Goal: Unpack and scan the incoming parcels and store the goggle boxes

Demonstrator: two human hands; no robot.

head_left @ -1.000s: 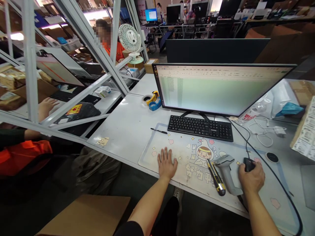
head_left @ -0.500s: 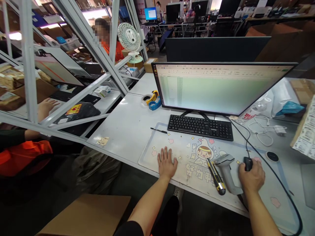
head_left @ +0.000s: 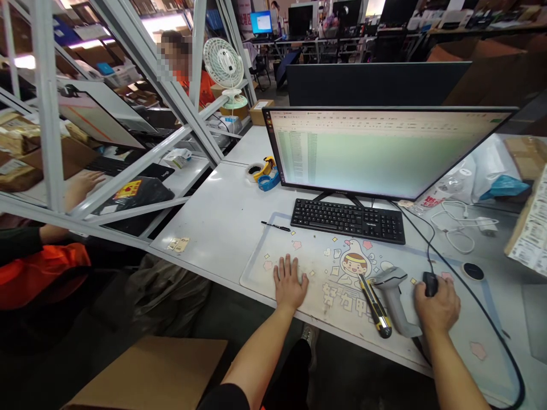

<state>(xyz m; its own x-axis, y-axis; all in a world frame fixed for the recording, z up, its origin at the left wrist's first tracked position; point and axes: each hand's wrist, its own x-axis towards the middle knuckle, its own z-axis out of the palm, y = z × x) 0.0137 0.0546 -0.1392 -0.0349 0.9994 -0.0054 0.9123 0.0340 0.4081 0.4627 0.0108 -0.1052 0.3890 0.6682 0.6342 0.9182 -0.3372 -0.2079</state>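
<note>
My left hand (head_left: 290, 283) lies flat with its fingers spread on the printed desk mat (head_left: 265, 276). Over on the right, my right hand (head_left: 438, 302) is wrapped round a black computer mouse (head_left: 430, 283). Between the hands lie a yellow-and-black utility knife (head_left: 376, 307) and a grey barcode scanner (head_left: 395, 302), the scanner close to my right hand. Behind them is a black keyboard (head_left: 342, 219) below a monitor (head_left: 376, 154) with a spreadsheet on its screen. A black pen (head_left: 276, 226) rests near the mat's upper left edge.
Tape dispensers (head_left: 268, 176) stand left of the monitor. A plastic bottle (head_left: 440, 191), a white cable (head_left: 459, 228) and a labelled box (head_left: 530, 228) are at the right. A metal frame (head_left: 171, 142) separates the neighbouring desk, where a person's hand (head_left: 83, 188) shows. An open cardboard box (head_left: 149, 370) is below.
On the monitor, the spreadsheet now shows more filled columns at its left. Both my hands have kept their places.
</note>
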